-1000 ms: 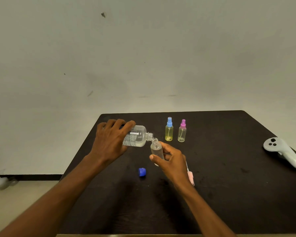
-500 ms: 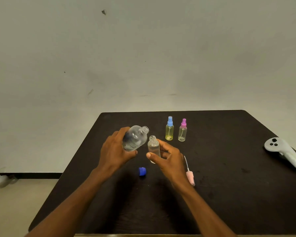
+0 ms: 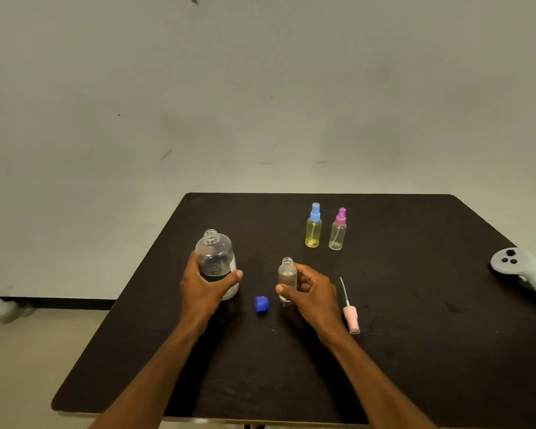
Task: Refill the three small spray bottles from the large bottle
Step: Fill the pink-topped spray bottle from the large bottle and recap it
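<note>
My left hand grips the large clear bottle, which stands upright and uncapped at the table's left side. To its right, my right hand holds a small clear bottle upright with its neck open. Its pink spray top with the dip tube lies on the table just right of that hand. The blue cap lies between my hands. Farther back stand a yellow spray bottle with a blue top and a clear spray bottle with a magenta top.
The dark table ends close to my left forearm, with floor beyond. A grey handheld controller lies at the right edge. A plain wall rises behind the table.
The large bottle went from tilted over the small bottle's neck to upright, and moved left and down to the table. The small bottle came down lower too.
</note>
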